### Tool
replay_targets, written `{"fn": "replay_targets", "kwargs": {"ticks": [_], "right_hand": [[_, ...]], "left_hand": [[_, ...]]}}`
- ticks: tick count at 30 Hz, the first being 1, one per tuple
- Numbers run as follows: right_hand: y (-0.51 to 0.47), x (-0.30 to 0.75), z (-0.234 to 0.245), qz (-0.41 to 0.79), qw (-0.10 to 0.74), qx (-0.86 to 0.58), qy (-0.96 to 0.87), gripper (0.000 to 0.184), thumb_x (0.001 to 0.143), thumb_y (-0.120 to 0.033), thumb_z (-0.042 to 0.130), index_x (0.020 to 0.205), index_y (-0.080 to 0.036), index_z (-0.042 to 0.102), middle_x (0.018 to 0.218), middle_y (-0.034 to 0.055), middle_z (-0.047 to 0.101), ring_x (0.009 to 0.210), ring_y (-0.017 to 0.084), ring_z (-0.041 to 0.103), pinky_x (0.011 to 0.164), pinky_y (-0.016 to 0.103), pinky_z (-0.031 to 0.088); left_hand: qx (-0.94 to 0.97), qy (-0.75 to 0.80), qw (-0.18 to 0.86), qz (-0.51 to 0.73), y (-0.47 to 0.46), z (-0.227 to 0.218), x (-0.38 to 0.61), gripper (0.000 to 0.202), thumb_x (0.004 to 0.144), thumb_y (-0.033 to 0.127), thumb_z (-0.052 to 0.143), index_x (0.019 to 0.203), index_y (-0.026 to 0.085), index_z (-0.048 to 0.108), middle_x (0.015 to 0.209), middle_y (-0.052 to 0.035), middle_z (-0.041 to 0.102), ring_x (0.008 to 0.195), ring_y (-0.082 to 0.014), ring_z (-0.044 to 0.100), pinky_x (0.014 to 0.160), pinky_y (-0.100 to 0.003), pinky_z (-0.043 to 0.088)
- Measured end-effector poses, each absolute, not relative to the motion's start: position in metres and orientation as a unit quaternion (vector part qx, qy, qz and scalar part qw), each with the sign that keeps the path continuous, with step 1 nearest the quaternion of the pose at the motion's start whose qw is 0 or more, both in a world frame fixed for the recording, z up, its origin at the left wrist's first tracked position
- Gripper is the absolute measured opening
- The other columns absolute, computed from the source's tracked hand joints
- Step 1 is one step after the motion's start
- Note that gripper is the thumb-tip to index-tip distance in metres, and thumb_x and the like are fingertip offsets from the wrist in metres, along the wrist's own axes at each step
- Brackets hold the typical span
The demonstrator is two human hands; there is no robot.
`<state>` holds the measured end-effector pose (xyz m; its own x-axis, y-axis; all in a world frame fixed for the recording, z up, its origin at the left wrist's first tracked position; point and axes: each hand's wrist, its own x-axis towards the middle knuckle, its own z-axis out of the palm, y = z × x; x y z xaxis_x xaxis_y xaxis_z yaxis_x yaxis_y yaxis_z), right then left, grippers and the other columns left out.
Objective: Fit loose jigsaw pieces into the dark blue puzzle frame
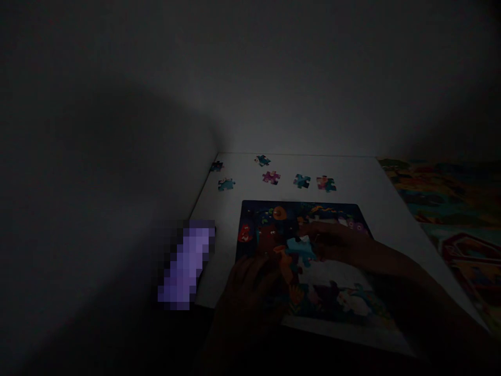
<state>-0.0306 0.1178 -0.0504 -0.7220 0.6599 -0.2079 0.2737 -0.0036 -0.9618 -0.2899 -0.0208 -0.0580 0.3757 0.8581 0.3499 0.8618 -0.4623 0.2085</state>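
Right hand [336, 243] pinches a blue jigsaw piece [301, 249] above the puzzle board [250, 222], left hand [250, 284] just beside it, hands apart, 6 loose pieces [271, 177] lying beyond!

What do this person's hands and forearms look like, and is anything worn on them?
The left hand and right hand are ungloved, though both lie in deep shadow. The right forearm looks bare, with no sleeve showing before it leaves the frame. No watch or bracelet can be made out, but the light is too dim to be sure.
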Motion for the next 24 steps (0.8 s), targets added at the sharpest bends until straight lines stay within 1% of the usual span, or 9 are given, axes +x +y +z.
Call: {"fn": "replay_targets", "kwargs": {"ticks": [2,6,9,14,18,24], "right_hand": [[0.117,-0.032,-0.046,0.611,0.146,-0.343,-0.698,0.038,0.088,-0.048,0.060,0.118,-0.025,0.060,0.098,0.0036,0.061,0.082,0.018,0.059,0.071,0.032,0.050],[0.116,-0.036,-0.036,0.579,0.150,-0.346,-0.723,0.024,0.087,-0.045,0.060,0.097,-0.023,0.058,0.097,0.0040,0.062,0.088,0.021,0.060,0.074,0.032,0.051],[0.115,-0.038,-0.034,0.565,0.150,-0.350,-0.732,0.022,0.086,-0.045,0.061,0.088,-0.024,0.056,0.093,0.0033,0.062,0.086,0.021,0.061,0.073,0.031,0.050],[0.115,-0.037,-0.043,0.557,0.143,-0.361,-0.734,0.025,0.089,-0.049,0.059,0.085,-0.024,0.055,0.090,0.0028,0.061,0.084,0.020,0.060,0.075,0.032,0.050],[0.115,-0.036,-0.045,0.563,0.141,-0.366,-0.727,0.030,0.088,-0.051,0.061,0.082,-0.023,0.053,0.088,0.0022,0.061,0.081,0.019,0.059,0.072,0.030,0.049],[0.113,-0.037,-0.038,0.577,0.120,-0.371,-0.718,0.028,0.085,-0.049,0.063,0.080,-0.023,0.053,0.082,0.0007,0.058,0.077,0.018,0.057,0.067,0.029,0.048]], "left_hand": [[-0.826,-0.522,0.009,-0.213,-0.021,-0.057,-0.289,0.042,0.088,0.037,0.065,0.127,0.024,0.060,0.138,-0.0071,0.059,0.126,-0.0264,0.051,0.103,-0.045,0.051],[-0.824,-0.522,0.017,-0.219,-0.020,-0.056,-0.289,0.038,0.089,0.038,0.062,0.125,0.024,0.061,0.135,-0.0078,0.061,0.124,-0.0266,0.053,0.102,-0.046,0.052],[-0.824,-0.522,0.017,-0.219,-0.018,-0.053,-0.288,0.034,0.091,0.036,0.060,0.123,0.023,0.062,0.134,-0.0077,0.062,0.122,-0.0258,0.055,0.101,-0.045,0.052],[-0.821,-0.523,0.023,-0.227,-0.016,-0.051,-0.285,0.029,0.093,0.034,0.057,0.118,0.023,0.064,0.129,-0.0072,0.065,0.117,-0.0248,0.057,0.099,-0.045,0.054],[-0.820,-0.525,0.027,-0.226,-0.016,-0.052,-0.285,0.028,0.093,0.032,0.057,0.118,0.023,0.064,0.129,-0.0066,0.065,0.117,-0.0245,0.056,0.098,-0.043,0.055],[-0.823,-0.523,0.023,-0.222,-0.016,-0.053,-0.285,0.028,0.092,0.031,0.057,0.118,0.023,0.063,0.130,-0.0072,0.064,0.119,-0.0249,0.054,0.098,-0.044,0.054]]}}
